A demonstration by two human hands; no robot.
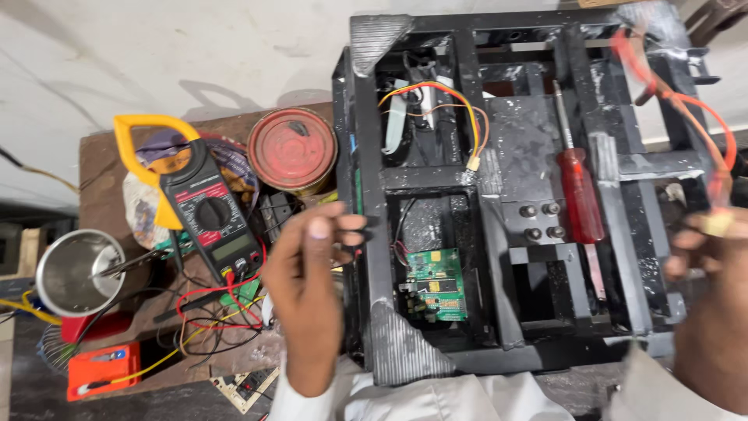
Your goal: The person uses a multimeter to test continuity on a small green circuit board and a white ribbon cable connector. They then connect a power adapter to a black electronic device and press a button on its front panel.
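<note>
Cluttered brown table carries a black metal frame beside a clamp meter. Left hand touches the frame's near edge, its grip loosely curled on nothing; right hand pinches an orange wire at the frame's right side.

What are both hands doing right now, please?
Left hand: fingers curled at the black frame, grip unclear.
Right hand: closed on a small connector with orange wires.
</note>
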